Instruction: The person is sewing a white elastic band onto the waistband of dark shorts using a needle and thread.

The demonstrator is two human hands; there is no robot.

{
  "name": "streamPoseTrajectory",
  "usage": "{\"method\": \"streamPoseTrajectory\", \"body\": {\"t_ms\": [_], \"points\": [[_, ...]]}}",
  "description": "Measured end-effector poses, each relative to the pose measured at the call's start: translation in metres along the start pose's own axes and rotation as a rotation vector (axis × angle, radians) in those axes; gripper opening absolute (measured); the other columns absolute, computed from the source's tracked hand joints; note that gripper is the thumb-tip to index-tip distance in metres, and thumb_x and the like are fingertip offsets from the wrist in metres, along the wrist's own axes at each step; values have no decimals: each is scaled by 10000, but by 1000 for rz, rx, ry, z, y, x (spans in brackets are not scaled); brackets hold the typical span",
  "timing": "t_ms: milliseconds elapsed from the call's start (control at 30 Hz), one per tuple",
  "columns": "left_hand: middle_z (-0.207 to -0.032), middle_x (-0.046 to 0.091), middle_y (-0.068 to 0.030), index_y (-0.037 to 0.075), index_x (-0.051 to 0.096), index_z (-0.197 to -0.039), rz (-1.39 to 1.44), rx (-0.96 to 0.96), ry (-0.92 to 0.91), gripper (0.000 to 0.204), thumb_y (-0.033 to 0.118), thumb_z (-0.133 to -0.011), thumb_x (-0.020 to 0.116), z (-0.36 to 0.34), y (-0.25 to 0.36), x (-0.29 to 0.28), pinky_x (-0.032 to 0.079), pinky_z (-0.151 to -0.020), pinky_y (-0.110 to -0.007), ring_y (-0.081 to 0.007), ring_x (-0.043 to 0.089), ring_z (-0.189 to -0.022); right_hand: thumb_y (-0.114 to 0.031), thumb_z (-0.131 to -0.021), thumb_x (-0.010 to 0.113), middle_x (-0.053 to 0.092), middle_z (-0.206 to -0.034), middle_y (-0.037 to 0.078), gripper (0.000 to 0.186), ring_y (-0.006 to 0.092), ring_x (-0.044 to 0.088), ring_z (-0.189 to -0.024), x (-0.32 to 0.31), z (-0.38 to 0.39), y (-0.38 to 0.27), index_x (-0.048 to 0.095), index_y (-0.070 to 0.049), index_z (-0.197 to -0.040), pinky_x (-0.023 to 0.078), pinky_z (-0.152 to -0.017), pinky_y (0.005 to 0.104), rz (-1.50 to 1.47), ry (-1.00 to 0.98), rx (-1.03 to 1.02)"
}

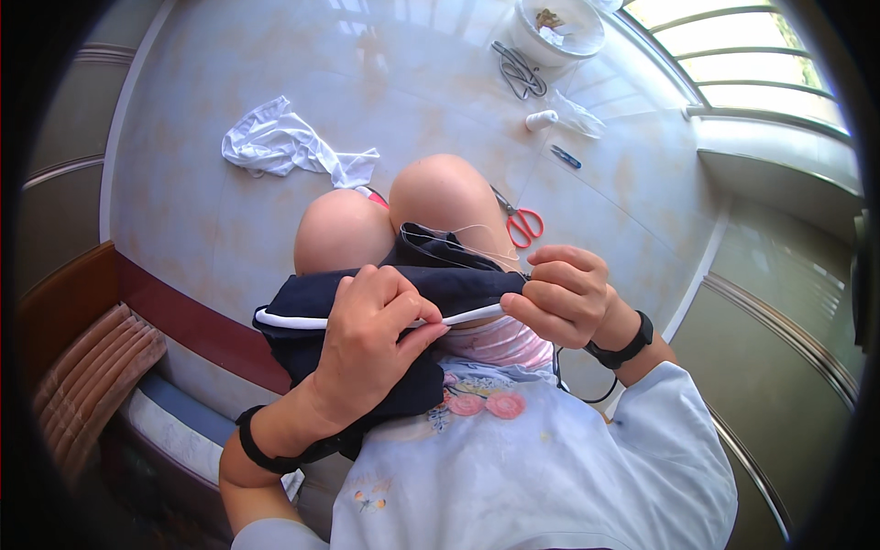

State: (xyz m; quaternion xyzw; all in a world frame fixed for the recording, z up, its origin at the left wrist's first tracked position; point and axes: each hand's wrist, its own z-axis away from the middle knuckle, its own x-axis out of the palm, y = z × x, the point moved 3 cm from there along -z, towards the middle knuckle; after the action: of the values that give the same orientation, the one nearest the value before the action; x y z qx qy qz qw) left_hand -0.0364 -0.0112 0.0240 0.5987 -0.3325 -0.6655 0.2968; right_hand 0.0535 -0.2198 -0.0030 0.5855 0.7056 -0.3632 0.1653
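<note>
Navy cloth lies across my lap, with a narrow white strip along its near edge. My left hand is closed, pinching the strip between thumb and fingers near its middle. Farther right, my right hand is closed on the strip's right end, beside the cloth's corner. Whether a needle is in its fingers cannot be made out. Loose pale thread loops over the cloth and my right thigh. Between the two hands the strip runs fairly straight.
Red-handled scissors lie beside my right knee. Farther off are thread snips, a white spool, clear plastic, a grey looped tool and a white bowl. White fabric lies crumpled at left.
</note>
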Motion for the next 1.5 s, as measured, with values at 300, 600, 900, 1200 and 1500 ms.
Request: {"method": "streamPoseTrajectory", "body": {"t_ms": [300,600,900,1200,1500], "points": [[-812,605,-2,82,610,-848,-123,262,162,235,45,-711,798,16,17,3,365,-741,-346,-195,553,-715,-40,-707,654,525,-701,-5,208,158,542,-624,-1,5,-7,676,-47,-914,557,-694,345,-3,18,-15],[-826,617,-25,78,623,-869,14,159,75,294,50,-667,835,19,19,3,386,-666,-350,-212,574,-730,-43,-713,654,534,-708,-4,207,158,544,-630,-5,11,-11,678,-45,-919,558,-705,349,6,16,-12],[-857,640,-105,30,601,-834,272,23,148,274,-88,-702,810,23,14,1,503,-664,-268,-200,620,-754,-44,-718,673,538,-732,1,223,164,548,-647,-13,7,-16,681,-45,-942,555,-733,358,21,-7,8],[-848,671,-64,20,516,-1105,831,-496,70,271,27,-911,705,34,-1,6,509,-715,-205,-69,627,-783,-80,-678,686,535,-682,14,222,173,530,-612,-8,-1,-11,678,-25,-893,534,-641,323,-19,30,83],[-840,611,-39,61,494,-1145,641,-400,50,408,-67,-840,733,33,-1,4,464,-687,-181,-61,584,-764,-83,-660,685,524,-666,8,252,171,527,-600,-10,-3,-12,678,-23,-905,521,-622,319,-7,19,90]]}}
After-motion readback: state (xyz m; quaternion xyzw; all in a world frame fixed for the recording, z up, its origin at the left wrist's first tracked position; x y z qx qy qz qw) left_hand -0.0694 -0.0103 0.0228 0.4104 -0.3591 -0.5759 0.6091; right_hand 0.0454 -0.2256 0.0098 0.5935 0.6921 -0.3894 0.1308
